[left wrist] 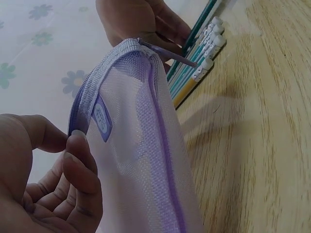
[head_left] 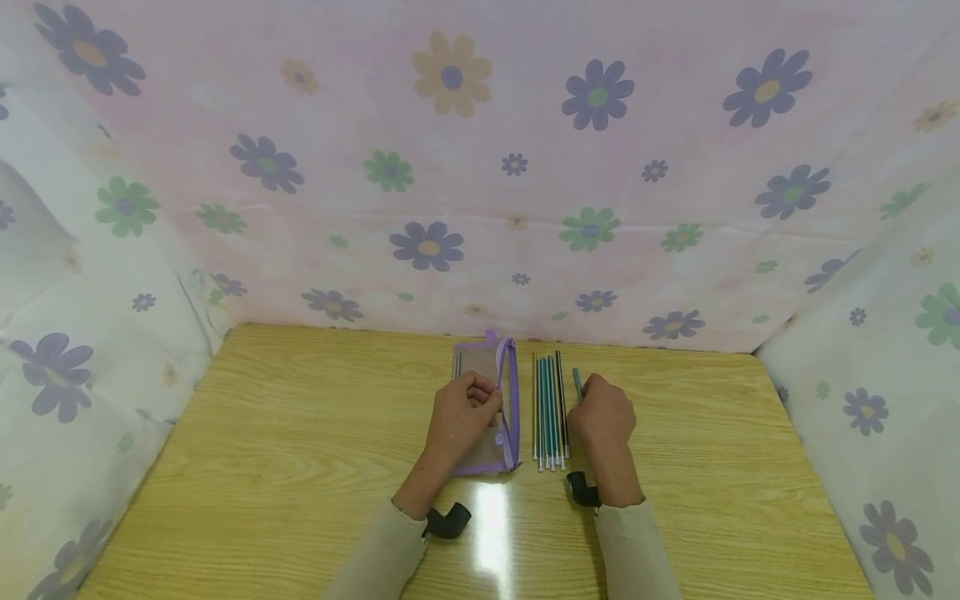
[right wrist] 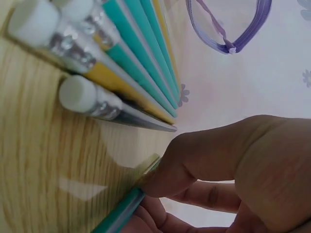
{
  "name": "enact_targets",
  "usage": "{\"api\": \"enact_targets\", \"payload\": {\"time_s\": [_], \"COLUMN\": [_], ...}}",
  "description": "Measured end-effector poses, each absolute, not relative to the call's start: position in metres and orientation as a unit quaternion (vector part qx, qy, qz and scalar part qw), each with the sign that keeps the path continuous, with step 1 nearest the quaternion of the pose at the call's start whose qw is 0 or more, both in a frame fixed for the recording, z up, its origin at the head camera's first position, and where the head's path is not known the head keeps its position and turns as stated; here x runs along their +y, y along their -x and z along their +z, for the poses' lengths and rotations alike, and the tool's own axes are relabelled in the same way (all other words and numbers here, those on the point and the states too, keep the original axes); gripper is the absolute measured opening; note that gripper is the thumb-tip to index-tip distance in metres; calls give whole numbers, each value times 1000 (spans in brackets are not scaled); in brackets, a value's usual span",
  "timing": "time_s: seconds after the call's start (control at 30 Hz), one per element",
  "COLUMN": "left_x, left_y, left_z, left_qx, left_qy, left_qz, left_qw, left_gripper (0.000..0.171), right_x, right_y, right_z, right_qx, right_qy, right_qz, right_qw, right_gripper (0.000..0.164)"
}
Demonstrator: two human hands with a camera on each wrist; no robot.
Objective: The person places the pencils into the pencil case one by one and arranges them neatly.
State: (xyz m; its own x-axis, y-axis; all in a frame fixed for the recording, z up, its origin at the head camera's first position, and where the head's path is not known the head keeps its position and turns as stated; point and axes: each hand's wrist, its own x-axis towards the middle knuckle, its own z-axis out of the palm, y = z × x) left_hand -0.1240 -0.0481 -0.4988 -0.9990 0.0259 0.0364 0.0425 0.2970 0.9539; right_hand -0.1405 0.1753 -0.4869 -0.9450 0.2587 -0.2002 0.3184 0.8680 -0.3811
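My left hand (head_left: 463, 417) pinches the zipper edge of a mesh pencil pouch (left wrist: 141, 160) with purple trim, between thumb and forefinger. The pouch's mouth gapes on its right side, and a thin greyish stick shows through the mesh near its upper left. To the right of the pouch, my right hand (head_left: 603, 417) pinches a green pencil (right wrist: 119, 213) just above the table. Between the pouch and that hand lies a row of pencils (head_left: 550, 412), mostly green with some yellow and dark ones, their white erasers toward me.
A wood-grain table (head_left: 300, 467) carries everything. Flowered cloth (head_left: 480, 192) hangs behind it and along both sides. Black wrist mounts (head_left: 448, 522) sit under both forearms, and a bright reflection lies on the table between them.
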Motion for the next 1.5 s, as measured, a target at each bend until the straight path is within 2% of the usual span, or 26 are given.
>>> {"api": "enact_targets", "payload": {"time_s": [0.23,0.33,0.47,0.73,1.03,1.5], "left_x": [-49,-49,-49,-48,-48,-48], "left_y": [123,124,124,124,124,124], "left_z": [-498,-498,-498,-497,-498,-499], "left_qx": [-806,-806,-806,-807,-806,-790], "left_qy": [17,17,19,19,18,24], "left_qz": [-592,-592,-591,-591,-592,-613], "left_qw": [2,3,5,2,-2,-6], "left_gripper": [4,4,4,4,3,3], "right_x": [176,179,185,192,193,172], "right_y": [140,139,137,135,137,138], "right_z": [-483,-482,-479,-473,-472,-474], "right_qx": [960,955,935,822,760,732], "right_qy": [-143,-132,-102,-56,0,24], "right_qz": [-224,-246,-318,-538,-611,-646], "right_qw": [90,99,121,180,220,215], "right_gripper": [10,16,24,27,29,32]}}
